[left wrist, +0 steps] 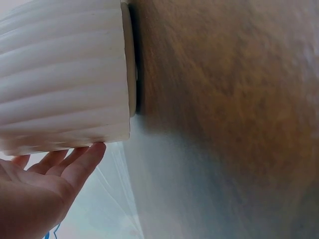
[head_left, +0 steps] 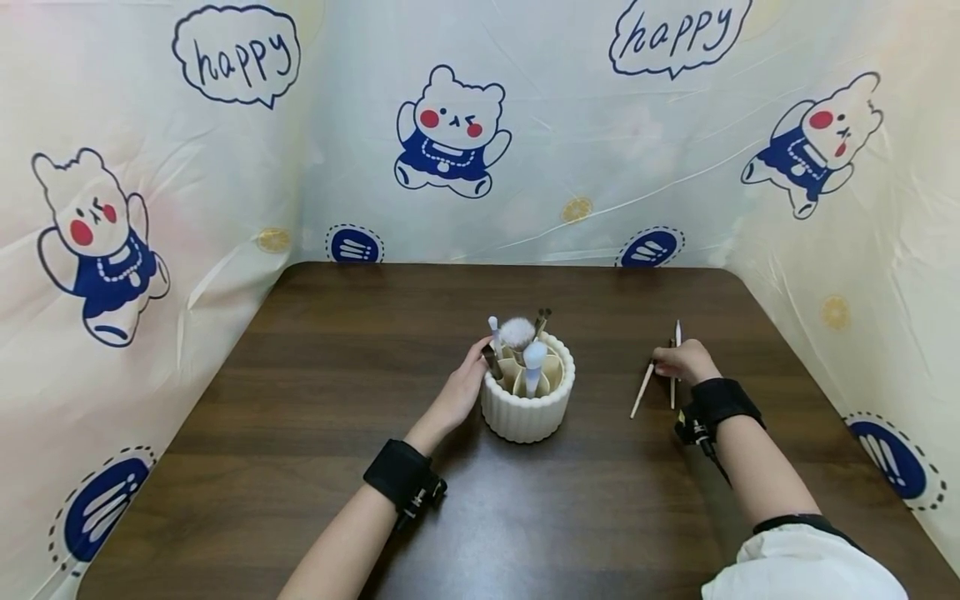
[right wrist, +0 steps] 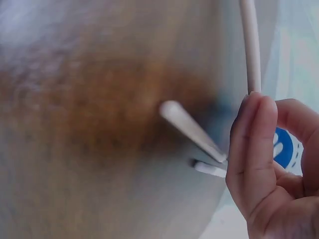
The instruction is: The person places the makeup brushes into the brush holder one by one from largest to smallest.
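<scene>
A cream, ribbed brush holder (head_left: 528,417) stands upright on the table, with several makeup brushes (head_left: 517,333) in its inner compartments. My left hand (head_left: 461,392) rests against the holder's left side; in the left wrist view its extended fingers (left wrist: 87,162) touch the ribbed wall (left wrist: 65,84). To the right of the holder, my right hand (head_left: 686,361) pinches a slim makeup brush by its pale handle (right wrist: 251,50) between thumb and fingertips. Its head is hidden by the hand. Beneath that hand, other slim pale sticks (right wrist: 192,127) lie on the table, their far ends partly covered.
The dark wood table (head_left: 315,400) is bordered by a pale printed curtain (head_left: 540,150) at the back and both sides. Black straps with small cameras circle both wrists. Between the holder and the right hand lies bare tabletop.
</scene>
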A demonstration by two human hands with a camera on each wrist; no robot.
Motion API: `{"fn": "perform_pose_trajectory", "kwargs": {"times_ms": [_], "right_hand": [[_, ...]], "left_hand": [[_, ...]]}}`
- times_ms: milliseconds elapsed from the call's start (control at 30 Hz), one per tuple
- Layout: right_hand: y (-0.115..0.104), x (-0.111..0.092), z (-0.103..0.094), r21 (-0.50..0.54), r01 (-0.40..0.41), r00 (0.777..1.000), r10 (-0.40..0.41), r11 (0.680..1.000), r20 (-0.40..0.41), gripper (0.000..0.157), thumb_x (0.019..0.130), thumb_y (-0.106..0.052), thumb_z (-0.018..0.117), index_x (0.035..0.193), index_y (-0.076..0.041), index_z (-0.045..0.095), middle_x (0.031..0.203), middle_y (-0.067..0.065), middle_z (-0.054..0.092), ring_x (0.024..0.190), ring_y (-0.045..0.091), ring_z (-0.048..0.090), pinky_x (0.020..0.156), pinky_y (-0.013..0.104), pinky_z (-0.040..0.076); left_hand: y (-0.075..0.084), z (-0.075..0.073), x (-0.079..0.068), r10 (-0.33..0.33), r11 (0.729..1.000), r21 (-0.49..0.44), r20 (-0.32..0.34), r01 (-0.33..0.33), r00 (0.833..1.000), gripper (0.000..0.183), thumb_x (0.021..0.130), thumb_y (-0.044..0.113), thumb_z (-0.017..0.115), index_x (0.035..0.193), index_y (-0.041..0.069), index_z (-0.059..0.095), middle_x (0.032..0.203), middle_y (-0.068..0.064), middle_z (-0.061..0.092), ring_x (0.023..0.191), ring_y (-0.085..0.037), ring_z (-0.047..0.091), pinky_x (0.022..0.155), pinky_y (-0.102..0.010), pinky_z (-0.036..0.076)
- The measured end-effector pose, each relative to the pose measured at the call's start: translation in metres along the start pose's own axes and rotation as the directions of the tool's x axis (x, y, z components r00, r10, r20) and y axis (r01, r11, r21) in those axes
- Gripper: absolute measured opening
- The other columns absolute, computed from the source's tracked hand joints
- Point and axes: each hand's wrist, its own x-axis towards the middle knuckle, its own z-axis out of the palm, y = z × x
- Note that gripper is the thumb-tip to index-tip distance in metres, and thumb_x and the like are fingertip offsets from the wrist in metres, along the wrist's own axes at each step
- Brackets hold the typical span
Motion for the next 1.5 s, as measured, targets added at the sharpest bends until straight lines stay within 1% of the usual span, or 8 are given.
{"fn": "perform_pose_trajectory", "kwargs": {"times_ms": [100, 267, 533, 800, 933, 1033, 1233, 1500], "right_hand": [[-0.006, -0.001, -0.005, 0.103, -0.028, 0.999, 0.025, 0.994, 0.039, 0.014, 0.093, -0.006, 0.047, 0.083, 0.001, 0.055, 0.056, -0.007, 0.063, 0.055, 0.000, 0.063, 0.063, 0.016, 0.054], [-0.019, -0.001, -0.015, 0.120, -0.028, 0.999, 0.023, 0.992, 0.042, 0.018, 0.096, -0.009, 0.046, 0.095, 0.003, 0.059, 0.060, -0.008, 0.064, 0.057, 0.000, 0.064, 0.066, 0.016, 0.055], [-0.040, -0.015, -0.024, 0.085, 0.170, 0.981, -0.161, 0.982, -0.104, 0.040, 0.094, -0.012, 0.046, 0.121, 0.018, 0.047, 0.058, -0.016, 0.063, 0.061, -0.005, 0.063, 0.065, 0.012, 0.053], [-0.070, -0.033, -0.029, -0.010, 0.262, 0.926, -0.254, 0.965, -0.279, 0.046, 0.092, -0.016, 0.047, 0.125, 0.015, 0.050, 0.063, -0.022, 0.057, 0.061, -0.009, 0.060, 0.065, 0.009, 0.050], [-0.083, -0.041, -0.030, 0.009, 0.322, 0.896, -0.302, 0.947, -0.326, 0.021, 0.090, -0.015, 0.050, 0.098, -0.003, 0.065, 0.065, -0.021, 0.058, 0.062, -0.007, 0.061, 0.064, 0.009, 0.051], [-0.092, -0.047, -0.030, 0.014, 0.372, 0.868, -0.343, 0.928, -0.359, 0.014, 0.090, -0.015, 0.051, 0.086, -0.010, 0.063, 0.065, -0.020, 0.058, 0.061, -0.006, 0.061, 0.063, 0.008, 0.050], [-0.110, -0.060, -0.023, -0.087, 0.430, 0.793, -0.422, 0.899, -0.439, 0.023, 0.091, -0.018, 0.052, 0.100, 0.002, 0.058, 0.065, -0.026, 0.055, 0.062, -0.010, 0.059, 0.064, 0.007, 0.050], [-0.131, -0.079, -0.008, -0.113, 0.542, 0.711, -0.525, 0.833, -0.467, 0.013, 0.090, -0.014, 0.054, 0.095, -0.002, 0.057, 0.074, -0.020, 0.055, 0.068, -0.008, 0.058, 0.066, 0.006, 0.050]], "left_hand": [[-0.001, 0.000, 0.000, 0.001, 1.000, 0.003, -0.007, -0.001, 1.000, 0.051, 0.099, 0.033, 0.025, 0.148, 0.023, 0.031, 0.143, -0.017, 0.046, 0.130, -0.037, 0.045, 0.108, -0.052, 0.035], [-0.001, 0.001, 0.001, -0.003, 1.000, 0.002, -0.009, 0.003, 1.000, 0.051, 0.099, 0.034, 0.025, 0.148, 0.024, 0.031, 0.146, -0.016, 0.044, 0.132, -0.036, 0.044, 0.109, -0.051, 0.034], [-0.002, 0.001, 0.002, 0.003, 1.000, 0.000, 0.004, -0.003, 1.000, 0.052, 0.099, 0.034, 0.022, 0.149, 0.022, 0.029, 0.146, -0.018, 0.044, 0.133, -0.038, 0.042, 0.109, -0.053, 0.034], [0.001, -0.001, -0.001, 0.038, 0.999, 0.009, 0.009, -0.038, 0.999, 0.056, 0.098, 0.039, 0.018, 0.150, 0.021, 0.029, 0.145, -0.023, 0.042, 0.132, -0.042, 0.042, 0.107, -0.055, 0.035], [0.000, 0.000, 0.000, 0.009, 1.000, -0.021, 0.011, -0.008, 1.000, 0.054, 0.098, 0.035, 0.021, 0.150, 0.023, 0.028, 0.149, -0.019, 0.039, 0.135, -0.038, 0.040, 0.110, -0.054, 0.032], [-0.001, 0.000, 0.001, -0.005, 1.000, -0.021, 0.011, 0.005, 1.000, 0.052, 0.099, 0.033, 0.022, 0.150, 0.024, 0.028, 0.151, -0.016, 0.037, 0.136, -0.037, 0.038, 0.111, -0.052, 0.031], [0.000, 0.001, 0.000, 0.001, 1.000, -0.011, 0.005, 0.000, 1.000, 0.052, 0.100, 0.033, 0.022, 0.150, 0.023, 0.028, 0.151, -0.015, 0.038, 0.136, -0.037, 0.038, 0.111, -0.053, 0.032], [0.001, 0.002, -0.001, 0.018, 1.000, -0.003, -0.003, -0.018, 1.000, 0.051, 0.099, 0.031, 0.023, 0.149, 0.021, 0.030, 0.150, -0.015, 0.039, 0.135, -0.038, 0.040, 0.110, -0.054, 0.033]]}}
